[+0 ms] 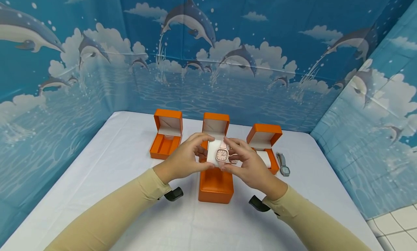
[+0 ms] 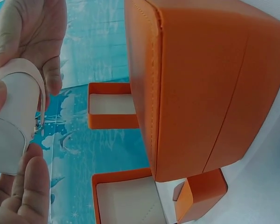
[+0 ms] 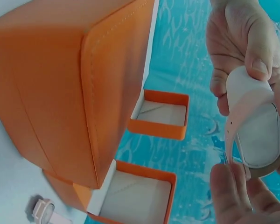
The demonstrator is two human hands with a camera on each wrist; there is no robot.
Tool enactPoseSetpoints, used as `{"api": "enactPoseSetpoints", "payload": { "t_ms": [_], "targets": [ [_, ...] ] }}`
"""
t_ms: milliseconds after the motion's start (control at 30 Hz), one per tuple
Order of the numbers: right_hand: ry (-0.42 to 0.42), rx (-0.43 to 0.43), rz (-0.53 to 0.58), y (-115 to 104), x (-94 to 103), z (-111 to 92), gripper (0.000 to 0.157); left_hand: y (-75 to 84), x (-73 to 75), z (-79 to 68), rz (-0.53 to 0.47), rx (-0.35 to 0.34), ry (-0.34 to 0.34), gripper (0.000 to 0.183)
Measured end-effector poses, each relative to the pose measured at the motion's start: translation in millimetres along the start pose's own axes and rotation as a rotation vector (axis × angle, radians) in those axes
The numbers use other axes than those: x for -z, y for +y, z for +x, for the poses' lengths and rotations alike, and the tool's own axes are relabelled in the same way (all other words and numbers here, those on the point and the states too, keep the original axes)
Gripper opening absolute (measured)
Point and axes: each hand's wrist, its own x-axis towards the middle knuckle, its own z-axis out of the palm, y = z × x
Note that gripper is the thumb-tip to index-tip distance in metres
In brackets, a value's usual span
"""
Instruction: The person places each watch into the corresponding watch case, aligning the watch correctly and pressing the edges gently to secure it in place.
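Left hand (image 1: 187,155) and right hand (image 1: 249,166) both grip one white cushion (image 1: 212,153), raised over the middle of the counter (image 1: 182,225), thumbs at the near end and fingertips at the far. Just below sits a closed orange box (image 1: 216,196), close beneath the wrists; behind it stands an open middle box (image 1: 216,117). Side room is better: white cloth stretches from the open left box (image 1: 157,155) to the counter's left edge, and from a grey-looking watch (image 1: 283,166), just beside the open right box (image 1: 270,129), to the right edge. Lids stand near the back edge. Around the cushion loops a pink watch (image 1: 222,155), squarish dial facing up, its pale strap bowing off one side.
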Motion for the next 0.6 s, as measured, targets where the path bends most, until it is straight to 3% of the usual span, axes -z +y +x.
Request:
{"api": "enactPoseSetpoints", "payload": {
  "t_ms": [600],
  "targets": [
    [-0.008, 0.012, 0.015, 6.8, -3.8, 1.1, 0.094, -1.6, 0.3, 2.1, -0.004, 0.022, -0.004, 0.074]
  ]
}}
